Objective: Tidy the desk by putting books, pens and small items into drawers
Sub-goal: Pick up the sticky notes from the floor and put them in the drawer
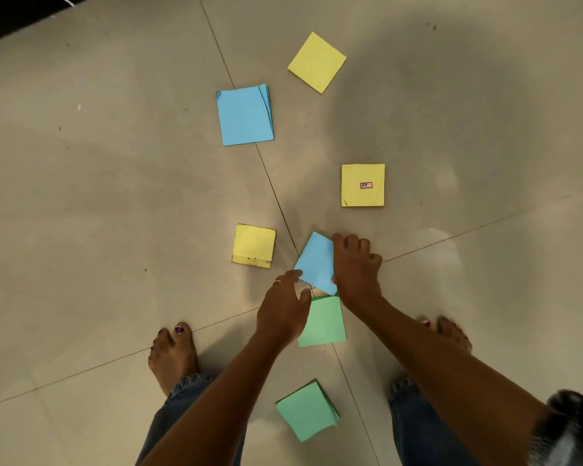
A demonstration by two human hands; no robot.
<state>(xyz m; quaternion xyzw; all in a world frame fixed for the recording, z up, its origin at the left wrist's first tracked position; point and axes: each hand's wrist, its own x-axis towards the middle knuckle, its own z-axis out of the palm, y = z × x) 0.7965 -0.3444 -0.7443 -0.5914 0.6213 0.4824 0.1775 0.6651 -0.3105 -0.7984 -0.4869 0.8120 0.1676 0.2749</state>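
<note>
- Nearest, between the person's bare feet, a green pad (pixel 306 411) lies flat on the tiled floor (pixel 98 203), turned so its corners point near and far.
- Just beyond it a second green pad (pixel 324 322) lies squarer to the view; its left edge is hidden under the left hand and its far edge sits under the near corner of the small blue pad.
- The left hand (pixel 283 309) reaches in with fingers relaxed and spread, holding nothing; its fingertips are at the blue pad's left corner, probably to steady it, though I cannot tell whether they touch.
- The right hand (pixel 355 267) has fingers curled over the right edge of the small blue pad (pixel 317 264), gripping it. The pad is tilted like a diamond, one corner far and one near, its long diagonal running near-right to far-left. It looks part-lifted off the floor, likely being gathered for the drawer.
- To the left, a yellow pad (pixel 253 245) lies flat, glue strip on its near edge.
- Farther right, a yellow pad with a small label (pixel 363 185) lies square.
- Beyond, a larger blue pad (pixel 245 115) has fanned sheets on its right side.
- Farthest, a yellow pad (pixel 317 62) lies diamond-wise.
- No tabletop or drawer is in view.
</note>
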